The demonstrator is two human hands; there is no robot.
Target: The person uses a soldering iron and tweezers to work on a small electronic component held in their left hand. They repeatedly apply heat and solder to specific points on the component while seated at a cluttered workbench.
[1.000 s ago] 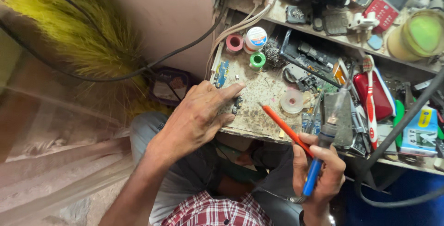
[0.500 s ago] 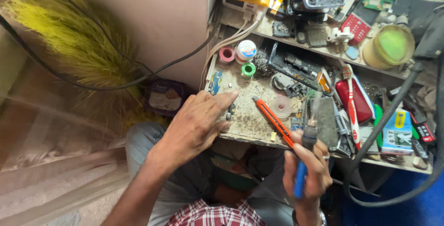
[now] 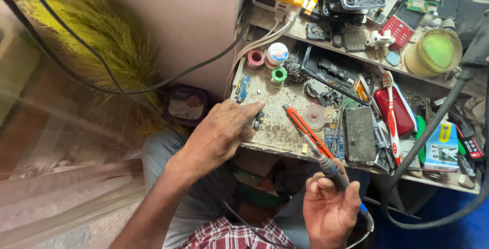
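Two hands are at work over a cluttered workbench (image 3: pixel 275 132), both yours. Your left hand (image 3: pixel 216 137) lies palm down at the front left of the bench top, fingers stretched almost flat and loosely together, gripping nothing; the fingertips (image 3: pixel 257 107) rest just beside a small dark component (image 3: pixel 258 120) lying on the stained surface. Your right hand (image 3: pixel 331 211) is below the bench's front edge, fingers curled snugly around the handle of a soldering iron (image 3: pixel 333 172), whose metal end points up and to the left toward the bench edge. Whether that end touches the bench, you cannot tell. Just above it an orange utility knife (image 3: pixel 303 127) lies slanted on the top, near a clear tape roll (image 3: pixel 316 115). To the right lie a grey phone back (image 3: pixel 360 134), a red case (image 3: pixel 395 111) and a toothbrush (image 3: pixel 391 111) across it. At the back left stand a pink spool (image 3: pixel 255 58), a white-lidded tin (image 3: pixel 277 52) and a green spool (image 3: pixel 278 74). A small blue circuit strip (image 3: pixel 242 88) lies near the left edge. A yellow-green broom (image 3: pixel 97 35) leans by the wall to the left
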